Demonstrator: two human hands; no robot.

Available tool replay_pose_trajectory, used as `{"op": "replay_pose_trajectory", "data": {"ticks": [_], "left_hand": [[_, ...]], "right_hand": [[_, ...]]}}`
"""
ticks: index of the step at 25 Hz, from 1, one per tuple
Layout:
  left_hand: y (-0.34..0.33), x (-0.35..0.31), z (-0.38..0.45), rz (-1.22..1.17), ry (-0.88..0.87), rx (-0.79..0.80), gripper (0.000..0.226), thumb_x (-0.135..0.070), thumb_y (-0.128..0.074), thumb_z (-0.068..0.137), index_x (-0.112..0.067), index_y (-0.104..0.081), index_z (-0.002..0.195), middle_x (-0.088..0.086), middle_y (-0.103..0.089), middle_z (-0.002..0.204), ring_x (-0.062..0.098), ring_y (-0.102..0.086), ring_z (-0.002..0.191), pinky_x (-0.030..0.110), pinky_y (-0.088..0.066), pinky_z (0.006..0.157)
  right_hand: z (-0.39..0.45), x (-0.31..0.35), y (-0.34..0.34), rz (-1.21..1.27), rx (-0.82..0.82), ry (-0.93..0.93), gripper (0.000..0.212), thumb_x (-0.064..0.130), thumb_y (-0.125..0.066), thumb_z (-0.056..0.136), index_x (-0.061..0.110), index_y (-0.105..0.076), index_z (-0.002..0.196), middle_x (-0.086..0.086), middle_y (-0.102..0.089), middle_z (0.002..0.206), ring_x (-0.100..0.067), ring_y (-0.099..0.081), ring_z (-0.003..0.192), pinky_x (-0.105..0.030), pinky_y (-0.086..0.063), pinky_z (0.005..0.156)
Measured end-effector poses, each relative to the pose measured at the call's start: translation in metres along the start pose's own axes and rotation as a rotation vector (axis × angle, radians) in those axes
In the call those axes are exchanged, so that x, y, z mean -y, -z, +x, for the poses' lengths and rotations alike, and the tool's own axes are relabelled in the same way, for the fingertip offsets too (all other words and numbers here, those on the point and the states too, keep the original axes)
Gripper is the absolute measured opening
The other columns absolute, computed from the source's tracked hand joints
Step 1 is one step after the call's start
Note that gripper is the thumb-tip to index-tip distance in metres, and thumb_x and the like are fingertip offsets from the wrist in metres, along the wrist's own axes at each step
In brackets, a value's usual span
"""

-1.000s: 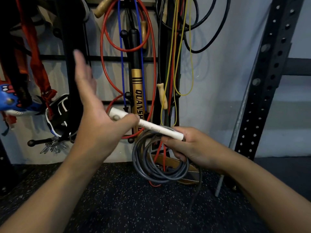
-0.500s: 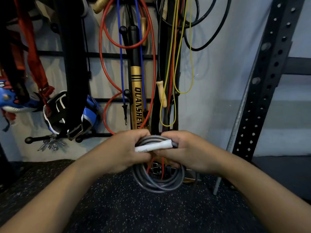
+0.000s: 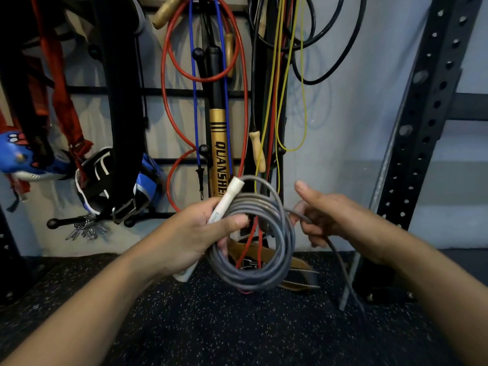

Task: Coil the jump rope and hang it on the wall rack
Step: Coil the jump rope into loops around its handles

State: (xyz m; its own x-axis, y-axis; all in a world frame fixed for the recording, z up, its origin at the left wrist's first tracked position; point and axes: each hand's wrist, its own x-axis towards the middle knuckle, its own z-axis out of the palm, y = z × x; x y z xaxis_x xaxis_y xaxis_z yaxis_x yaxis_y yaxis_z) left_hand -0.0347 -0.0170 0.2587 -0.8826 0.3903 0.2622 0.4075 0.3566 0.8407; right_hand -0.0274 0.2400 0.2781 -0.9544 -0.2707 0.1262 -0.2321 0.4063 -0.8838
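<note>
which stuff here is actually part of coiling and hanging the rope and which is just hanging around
Part of the job:
- grey jump rope, coiled
- its white handle, gripped by the left hand
- loose tail, held by the right hand
- wall rack

Just around:
- red rope
- yellow rope
- gold bat
- keys

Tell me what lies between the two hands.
In the head view, the grey rope coil hangs between the left hand and the right hand.

Left hand (image 3: 195, 233) grips with thumb across; right hand (image 3: 335, 217) pinches, index finger extended.
</note>
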Motion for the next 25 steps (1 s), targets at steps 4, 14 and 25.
{"op": "replay_pose_trajectory", "data": {"ticks": [4, 14, 25], "left_hand": [[-0.027, 0.0, 0.006, -0.255, 0.039, -0.379, 0.034, -0.049, -0.056, 0.098, -0.018, -0.059, 0.083, 0.001, -0.068, 0.071, 0.003, -0.065, 0.061, 0.026, -0.053, 0.054], [-0.07, -0.007, 0.016, -0.788, 0.164, -0.622, 0.042, -0.052, -0.052, 0.1, -0.019, -0.076, 0.108, 0.003, -0.082, 0.103, 0.021, -0.077, 0.099, 0.053, -0.057, 0.095], [-0.086, -0.013, 0.008, -0.714, 0.157, -0.471, 0.028, -0.038, -0.057, 0.1, -0.022, -0.074, 0.114, 0.006, -0.081, 0.103, 0.019, -0.076, 0.098, 0.036, -0.058, 0.089]], "right_hand": [[0.001, -0.009, -0.027, 0.093, 0.016, -0.013, 0.09, 0.099, -0.047, 0.059, 0.028, -0.071, 0.107, 0.006, -0.067, 0.076, -0.017, -0.055, 0.068, -0.036, -0.047, 0.062], [0.009, 0.003, -0.09, 0.56, -0.257, -0.01, 0.034, 0.052, -0.074, 0.084, 0.022, -0.076, 0.101, -0.01, -0.083, 0.094, -0.028, -0.076, 0.077, -0.049, -0.062, 0.07], [0.009, -0.001, -0.105, 0.699, -0.469, -0.163, 0.028, 0.036, -0.071, 0.091, 0.012, -0.064, 0.077, -0.004, -0.051, 0.049, -0.009, -0.038, 0.03, -0.017, -0.026, 0.033]]}}
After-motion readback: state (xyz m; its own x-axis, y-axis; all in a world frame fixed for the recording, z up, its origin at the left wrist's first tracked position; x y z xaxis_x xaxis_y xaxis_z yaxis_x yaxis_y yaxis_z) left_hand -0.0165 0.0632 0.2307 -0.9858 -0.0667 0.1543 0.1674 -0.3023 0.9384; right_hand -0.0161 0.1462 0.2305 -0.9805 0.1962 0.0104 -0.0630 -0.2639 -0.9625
